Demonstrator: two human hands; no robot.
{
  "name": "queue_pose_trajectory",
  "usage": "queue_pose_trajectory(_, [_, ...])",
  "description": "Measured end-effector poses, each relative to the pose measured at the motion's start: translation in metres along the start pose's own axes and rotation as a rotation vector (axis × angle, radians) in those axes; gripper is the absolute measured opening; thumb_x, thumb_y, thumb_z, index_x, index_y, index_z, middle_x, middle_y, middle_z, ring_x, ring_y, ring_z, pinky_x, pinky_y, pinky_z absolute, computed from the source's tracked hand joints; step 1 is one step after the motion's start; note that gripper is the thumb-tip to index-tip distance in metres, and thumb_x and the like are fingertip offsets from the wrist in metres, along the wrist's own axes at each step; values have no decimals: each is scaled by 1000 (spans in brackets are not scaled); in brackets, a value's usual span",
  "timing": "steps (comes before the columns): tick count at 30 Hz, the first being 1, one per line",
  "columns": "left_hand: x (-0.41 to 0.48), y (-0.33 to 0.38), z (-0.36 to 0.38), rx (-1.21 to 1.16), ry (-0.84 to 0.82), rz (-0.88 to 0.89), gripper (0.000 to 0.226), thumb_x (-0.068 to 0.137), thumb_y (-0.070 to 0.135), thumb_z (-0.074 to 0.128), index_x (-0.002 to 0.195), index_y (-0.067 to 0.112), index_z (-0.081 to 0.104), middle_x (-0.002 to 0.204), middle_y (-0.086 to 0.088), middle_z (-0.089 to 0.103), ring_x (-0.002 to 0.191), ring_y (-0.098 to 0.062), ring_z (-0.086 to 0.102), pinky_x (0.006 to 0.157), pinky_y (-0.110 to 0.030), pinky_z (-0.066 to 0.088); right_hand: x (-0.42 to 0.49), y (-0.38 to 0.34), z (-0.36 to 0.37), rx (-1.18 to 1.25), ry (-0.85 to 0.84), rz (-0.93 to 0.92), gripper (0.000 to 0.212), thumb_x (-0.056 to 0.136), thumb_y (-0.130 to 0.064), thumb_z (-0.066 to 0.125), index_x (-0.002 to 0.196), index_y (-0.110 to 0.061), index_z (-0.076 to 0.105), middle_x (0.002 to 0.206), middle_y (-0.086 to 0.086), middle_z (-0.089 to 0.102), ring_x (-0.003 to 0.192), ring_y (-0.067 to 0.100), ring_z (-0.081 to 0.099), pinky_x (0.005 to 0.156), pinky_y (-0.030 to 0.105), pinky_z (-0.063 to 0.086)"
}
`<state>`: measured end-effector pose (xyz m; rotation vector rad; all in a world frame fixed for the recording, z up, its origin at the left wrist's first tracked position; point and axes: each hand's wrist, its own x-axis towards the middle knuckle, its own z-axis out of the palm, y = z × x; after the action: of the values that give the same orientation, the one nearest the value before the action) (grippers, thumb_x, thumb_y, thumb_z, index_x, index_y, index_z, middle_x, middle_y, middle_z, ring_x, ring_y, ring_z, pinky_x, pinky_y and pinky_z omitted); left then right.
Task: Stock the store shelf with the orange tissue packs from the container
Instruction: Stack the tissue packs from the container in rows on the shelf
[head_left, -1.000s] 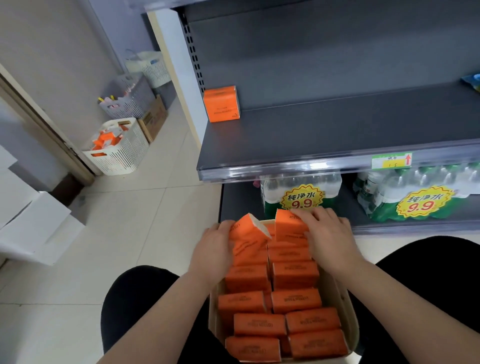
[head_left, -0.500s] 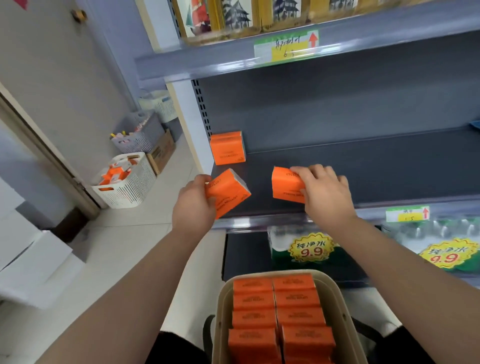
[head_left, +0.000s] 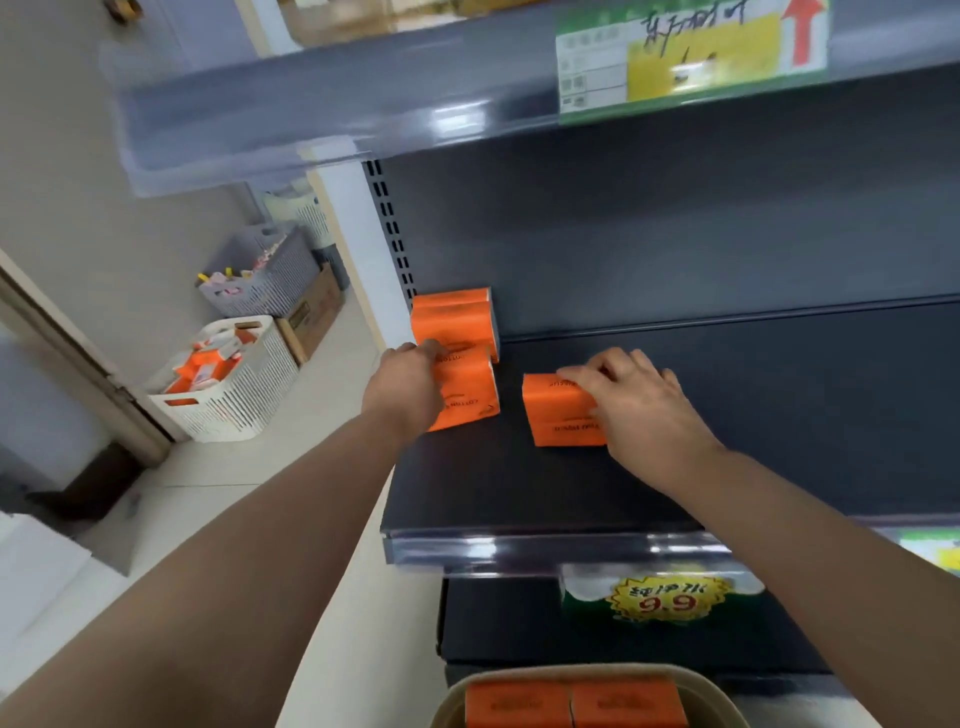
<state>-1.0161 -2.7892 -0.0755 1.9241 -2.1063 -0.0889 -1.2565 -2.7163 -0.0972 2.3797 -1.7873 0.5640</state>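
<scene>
Both hands are on the middle shelf (head_left: 571, 493), each gripping 1 orange tissue pack. The left hand (head_left: 410, 387) has its fingers curled over the top of the left pack (head_left: 470, 392), which stands just in front of the corner pack (head_left: 452, 319) already standing against the back left upright. Whether these 2 touch cannot be told. The right hand (head_left: 634, 400) curls over the top and near face of the right pack (head_left: 558, 413), which sits on the shelf with a clear gap between it and the left one. More packs (head_left: 571, 704) lie in the beige container (head_left: 452, 696) at the bottom edge of view, so most of the stocking looks not yet done.

Risks from here, as I judge them:

- The left pack looks slightly skewed. Pushing it back hard could shove the corner pack crooked or tip it, since these soft packs probably give and slide easily on the smooth shelf.
- The left pack sits close to the shelf's open left end. A careless release or sideways nudge could send it off onto the floor.
- Letting go of the right pack where it is would leave a gap and an uneven row, so it likely needs sliding left and back first.
- Squeezing too firmly may dent the wrapping.
- With both arms stretched forward over the container, a forearm could knock it on the way down.
</scene>
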Motion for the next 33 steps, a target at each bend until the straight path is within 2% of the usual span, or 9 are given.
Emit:
queue_pose_trajectory(9, [61,3,11,10,50,72,54,87,-1,49,135,23,49,126,-8,43,122,-28,37,93,-37,44,11,8,20,70,33,-33,66,81,-5,67,139,-28,44,124,2,48,109,23,45,87,43,45])
queue_pose_trajectory(15, [66,2,16,-73,91,0,50,82,-1,55,129,18,51,122,-6,43,121,-26,38,91,-39,47,15,4,21,147,26,-30,61,84,-7,67,137,-28,47,123,2,45,112,22,44,92,45,44])
queue_pose_trajectory(18, [53,-2,9,-175,192,-14,50,83,3,59,130,12,46,129,-8,42,125,-26,36,94,-38,45,26,-7,23,175,9,-33,59,85,-10,65,138,-28,46,123,2,44,113,21,42,95,43,43])
queue_pose_trajectory(22, [27,-28,-7,-250,329,-58,48,89,0,50,136,12,43,137,-7,42,131,-23,33,95,-32,37,55,-40,34,214,-3,-68,57,86,-9,63,138,-27,47,122,3,43,114,22,40,97,45,41])
queue_pose_trajectory(27, [2,-65,-10,-173,291,-128,46,91,1,51,136,11,43,138,-7,42,130,-23,36,97,-34,40,87,-81,50,159,-2,-107,54,88,-11,59,138,-26,45,125,4,43,118,23,38,98,43,36])
queue_pose_trajectory(33, [-6,-73,2,-172,182,-139,48,91,3,52,137,14,40,141,-5,39,131,-22,35,95,-33,42,109,-92,64,25,91,-31,55,87,-10,60,137,-26,46,129,9,42,121,29,35,96,43,31])
